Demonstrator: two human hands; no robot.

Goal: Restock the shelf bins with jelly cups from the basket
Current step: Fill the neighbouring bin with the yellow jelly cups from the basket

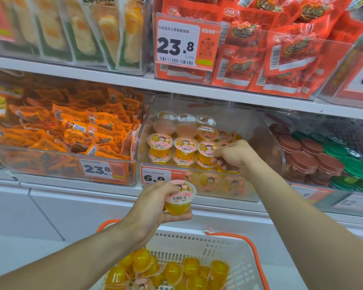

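Note:
A clear shelf bin (266,130) on the middle shelf holds stacked yellow jelly cups (183,146) with pink lids. My right hand (234,156) reaches into the bin at its right front and grips a jelly cup (223,169) that is mostly hidden under the fingers. My left hand (155,203) holds another yellow jelly cup (179,198) with a pink barcode lid, just below the bin's front. A white basket (224,245) with orange handles sits low in the view, with several yellow jelly cups (172,271) inside.
Left of the jelly bin stands a bin of orange snack packets (76,130) priced 23.8. To the right is a bin of red and green lidded cups (327,155). The upper shelf carries red packets (281,49) and pale packets (71,28). A price tag 6.9 (162,177) hangs on the jelly bin.

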